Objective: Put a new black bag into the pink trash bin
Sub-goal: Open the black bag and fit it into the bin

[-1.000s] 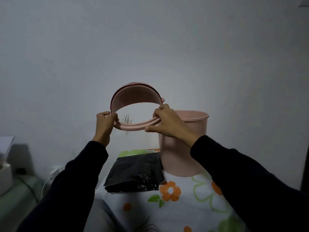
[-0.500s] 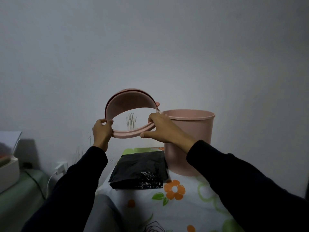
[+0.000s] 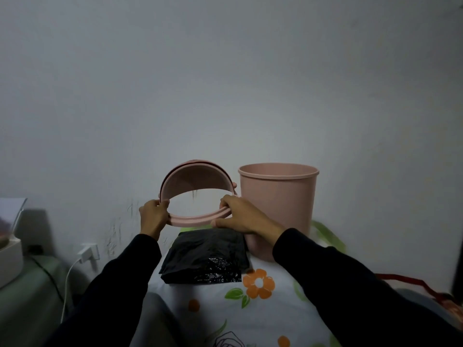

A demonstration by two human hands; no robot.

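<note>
The pink trash bin [image 3: 276,209] stands upright and open on a flower-print cloth [image 3: 260,309], against the wall. Its pink ring-shaped rim piece [image 3: 198,180] is off the bin and held in the air to the bin's left. My left hand [image 3: 153,216] grips the ring's left side and my right hand [image 3: 241,216] grips its right side. A folded stack of black bags [image 3: 206,256] lies flat on the cloth just below the ring, left of the bin's base.
A grey wall stands close behind everything. At lower left a white charger and cable [image 3: 86,254] are plugged into the wall, beside a white box [image 3: 10,256] on a green surface. Red fabric [image 3: 411,284] lies at the right.
Both hands have carried the pink ring down and to the left, away from the bin and closer to the black bags. The bin's whole rim now shows.
</note>
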